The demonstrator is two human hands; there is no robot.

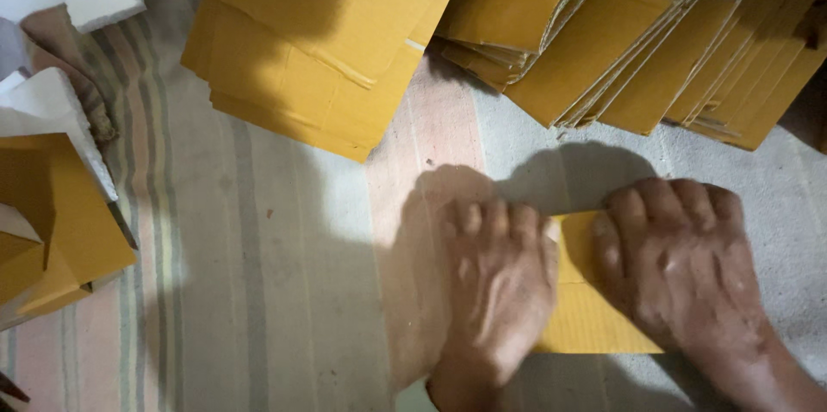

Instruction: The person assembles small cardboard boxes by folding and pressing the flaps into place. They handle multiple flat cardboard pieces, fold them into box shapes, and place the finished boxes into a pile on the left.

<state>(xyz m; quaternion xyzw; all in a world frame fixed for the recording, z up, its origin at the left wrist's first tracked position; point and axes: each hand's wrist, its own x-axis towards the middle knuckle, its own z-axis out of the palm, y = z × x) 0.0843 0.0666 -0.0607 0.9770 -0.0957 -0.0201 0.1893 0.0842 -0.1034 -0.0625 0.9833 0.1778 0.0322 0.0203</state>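
A small yellow-brown cardboard piece (581, 309) lies flat on the striped cloth at the lower right. My left hand (495, 287) presses palm-down on its left part, fingers bent at the upper edge. My right hand (680, 266) presses on its right part, fingers curled over the top edge. Both hands cover most of the piece; only the middle strip between them shows.
Large flat yellow cardboard sheets (301, 42) lie at the top centre. A fanned stack of similar sheets (655, 42) fills the top right. More cardboard with white paper (52, 205) sits at the left edge. The striped cloth (241, 274) covers the floor.
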